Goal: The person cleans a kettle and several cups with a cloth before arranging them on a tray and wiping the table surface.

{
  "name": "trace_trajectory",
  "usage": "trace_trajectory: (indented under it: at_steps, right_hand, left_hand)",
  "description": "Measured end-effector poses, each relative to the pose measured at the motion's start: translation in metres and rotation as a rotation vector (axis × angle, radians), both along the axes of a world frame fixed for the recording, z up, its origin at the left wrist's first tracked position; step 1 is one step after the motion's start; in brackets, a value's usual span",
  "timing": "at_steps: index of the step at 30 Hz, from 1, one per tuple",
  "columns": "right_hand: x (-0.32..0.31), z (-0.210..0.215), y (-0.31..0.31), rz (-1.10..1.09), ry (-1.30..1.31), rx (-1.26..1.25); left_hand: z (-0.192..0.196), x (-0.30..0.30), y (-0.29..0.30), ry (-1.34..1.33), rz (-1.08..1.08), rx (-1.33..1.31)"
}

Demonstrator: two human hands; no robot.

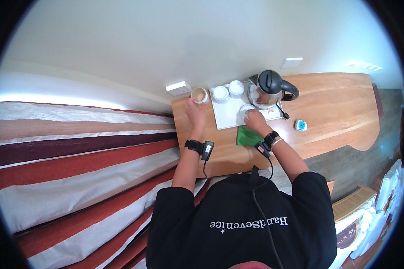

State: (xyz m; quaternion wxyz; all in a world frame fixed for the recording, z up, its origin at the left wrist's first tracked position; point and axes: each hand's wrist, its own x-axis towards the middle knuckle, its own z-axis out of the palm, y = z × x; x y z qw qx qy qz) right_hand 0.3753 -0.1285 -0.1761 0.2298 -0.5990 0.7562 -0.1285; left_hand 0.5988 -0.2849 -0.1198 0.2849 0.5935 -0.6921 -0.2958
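Note:
My left hand (195,114) grips the near side of a round cup (199,93) with a pale rim and a tan inside, at the table's far left corner. Over the front of the white tray (225,121), my right hand (257,120) has its fingers closed at the edge of a small round whitish dish (244,110); its exact kind is unclear. Two white mugs (220,93) stand side by side at the back of the tray. To their right is a clear kettle (263,98) with a black lid and handle. A green cloth (248,136) lies in front of the tray, partly under my right wrist.
The wooden table (332,103) stretches to the right and bears a small white-and-blue object (300,125). Striped curtains (85,166) hang at the left. A white box (178,88) and a wall socket (292,62) are at the wall. Dark cables run from both wrist straps.

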Motion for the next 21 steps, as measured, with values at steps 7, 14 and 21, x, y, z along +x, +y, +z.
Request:
trace_trajectory:
  at_steps: [7,14,21]
  right_hand:
    - [0.044,0.021,-0.054,0.117,-0.245,-0.113]
    - [0.057,0.013,-0.062,0.102,-0.359,-0.006]
    - [0.056,0.009,-0.076,0.151,-0.453,0.032]
  left_hand:
    - [-0.033,0.006,-0.031,-0.271,0.082,0.059]
    - [-0.026,-0.008,-0.046,-0.2,0.09,0.311]
    - [-0.042,0.033,-0.055,0.148,0.049,0.315]
